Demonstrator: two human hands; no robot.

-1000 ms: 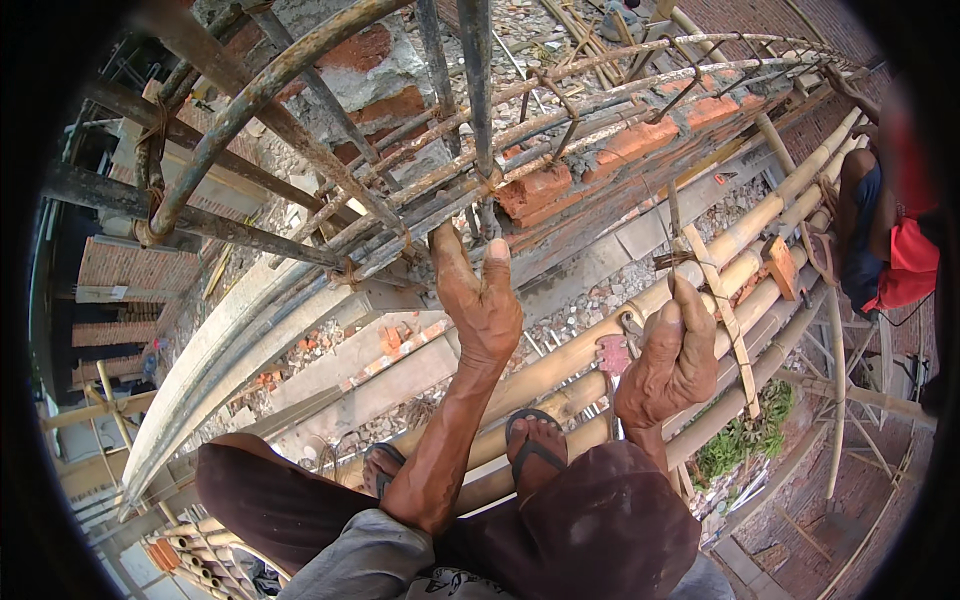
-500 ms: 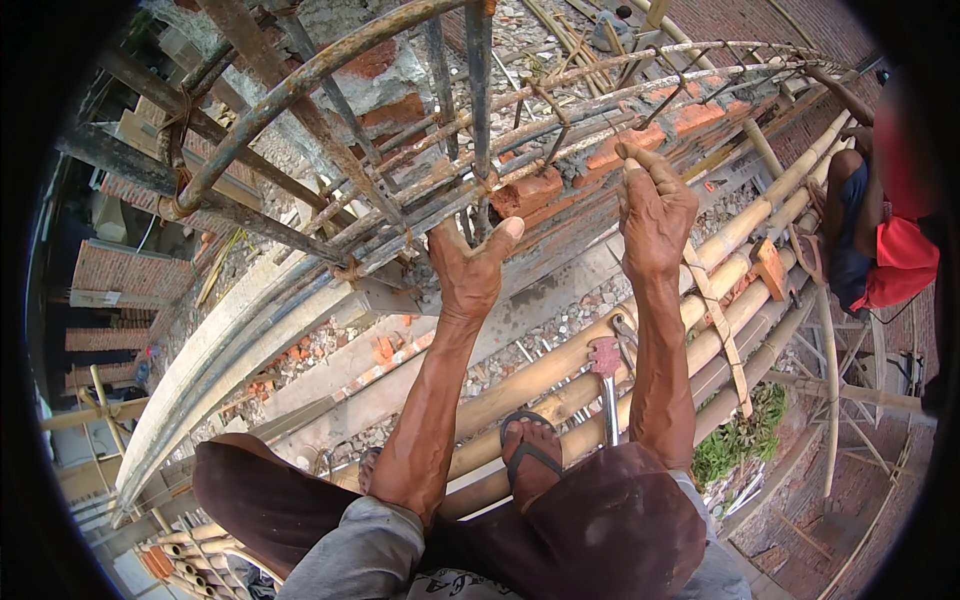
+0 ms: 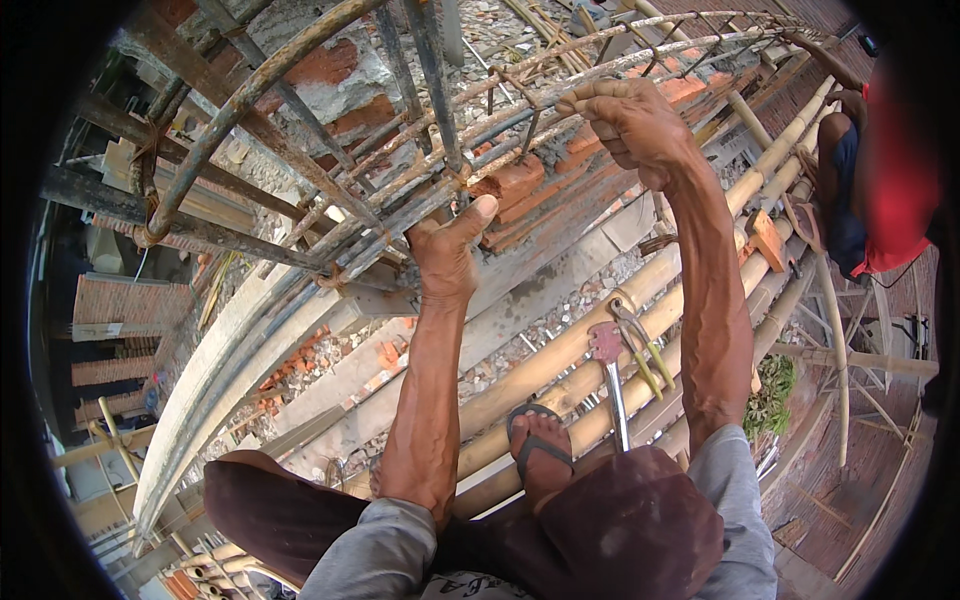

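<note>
My left hand (image 3: 442,250) reaches up against a bundle of steel rebar (image 3: 385,228). Its thumb points up and away from the bars, while the fingers are hidden behind them. Higher and to the right, my right hand (image 3: 632,122) is closed in a pinch beside the long curved rebar cage (image 3: 545,105). What the fingertips hold, if anything, is too thin to make out. Just right of my left thumb lies the broken end of a brick course (image 3: 515,185), under the cage.
Pincers with yellow-green handles (image 3: 640,345) and a hammer-like tool with a reddish head (image 3: 606,342) rest on bamboo poles (image 3: 540,378). My sandalled foot (image 3: 540,450) stands there too. Upright rebar (image 3: 435,85) rises ahead. Another person in red (image 3: 900,190) sits at the right.
My right hand has moved up and left toward the cage, still pinched, its forearm swinging outward. My left hand stays by the rebar bundle. The view has shifted slightly, uncovering the pincers.
</note>
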